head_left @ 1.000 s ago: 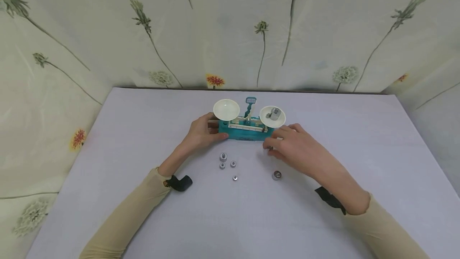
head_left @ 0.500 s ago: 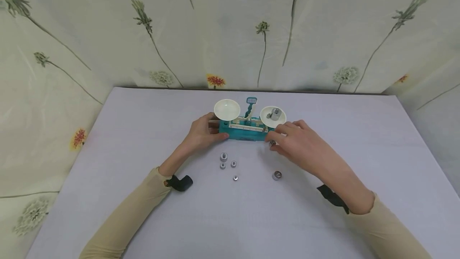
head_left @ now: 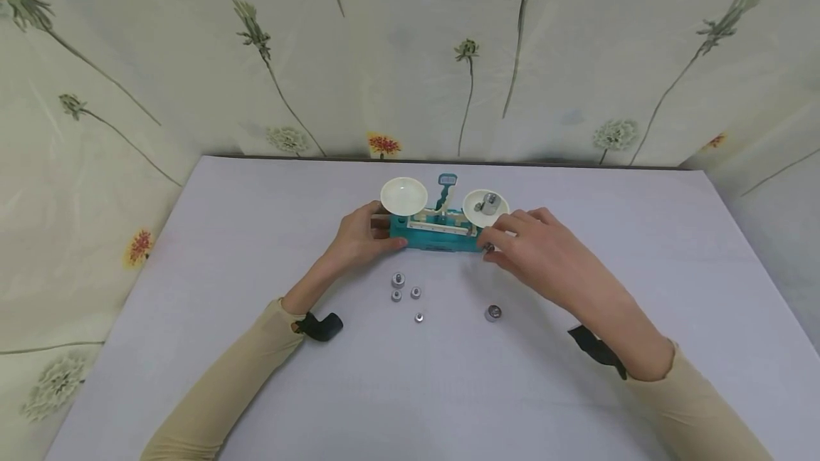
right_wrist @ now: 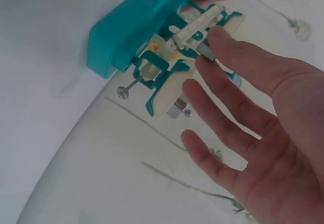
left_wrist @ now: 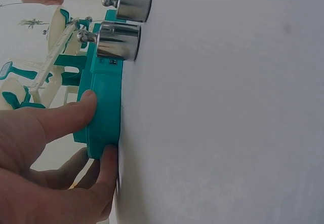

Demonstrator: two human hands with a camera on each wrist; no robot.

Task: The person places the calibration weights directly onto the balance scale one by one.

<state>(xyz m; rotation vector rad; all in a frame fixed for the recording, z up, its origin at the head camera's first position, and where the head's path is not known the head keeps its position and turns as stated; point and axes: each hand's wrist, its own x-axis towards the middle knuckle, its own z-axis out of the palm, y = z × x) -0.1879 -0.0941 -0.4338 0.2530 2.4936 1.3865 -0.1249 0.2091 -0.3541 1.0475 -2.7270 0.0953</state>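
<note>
A teal balance scale (head_left: pixel 435 240) with two white pans stands near the back of the table. My left hand (head_left: pixel 360 237) grips the left end of its base, thumb in front and fingers behind, as the left wrist view also shows. Between thumb and index finger my right hand (head_left: pixel 538 255) pinches a small metal weight (right_wrist: pixel 205 50), just in front of the right pan (head_left: pixel 471 214). On that pan sit a large weight (head_left: pixel 492 203) and a small one (head_left: pixel 478 206). The left pan (head_left: pixel 403 196) bears nothing.
Several silver weights (head_left: pixel 398 279) stand on the white table (head_left: pixel 359 390) before the scale. Another weight (head_left: pixel 493 313) stands alone below my right hand. A flower-printed cloth (head_left: pixel 410 55) hangs behind the table's back edge.
My right hand has moved slightly up and right with the pinched weight, closer to the right pan. The left hand and the scale have stayed put.
</note>
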